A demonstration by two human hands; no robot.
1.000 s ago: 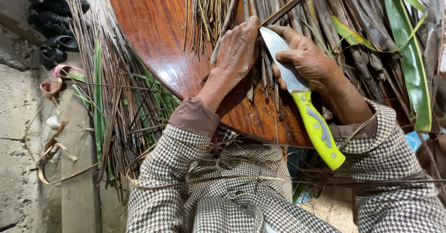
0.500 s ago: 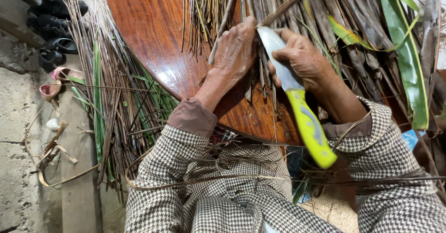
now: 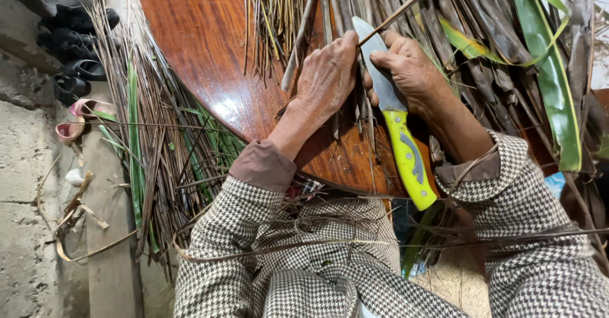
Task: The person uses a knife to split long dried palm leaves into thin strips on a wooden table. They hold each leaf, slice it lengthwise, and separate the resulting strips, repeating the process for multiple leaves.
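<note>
A knife (image 3: pixel 401 141) with a yellow-green handle and a grey blade lies across a round polished wooden table (image 3: pixel 209 70). My right hand (image 3: pixel 412 70) grips it where the blade meets the handle, and the handle points back toward my body. My left hand (image 3: pixel 327 80) presses down on dried leaf strips (image 3: pixel 279 13) just left of the blade. A thin brown midrib (image 3: pixel 406 4) runs from between my two hands up to the right. Both sleeves are houndstooth.
Dried brown leaves and green fronds (image 3: pixel 545 70) pile over the table's right side. Bundled thin sticks and green blades (image 3: pixel 152 146) lie on the ground left of the table. Dark sandals (image 3: pixel 73 45) and pink slippers (image 3: pixel 79 118) sit by a concrete step.
Both hands and the knife have slid slightly farther from my body along the leaf strips. The grip on the knife is unchanged.
</note>
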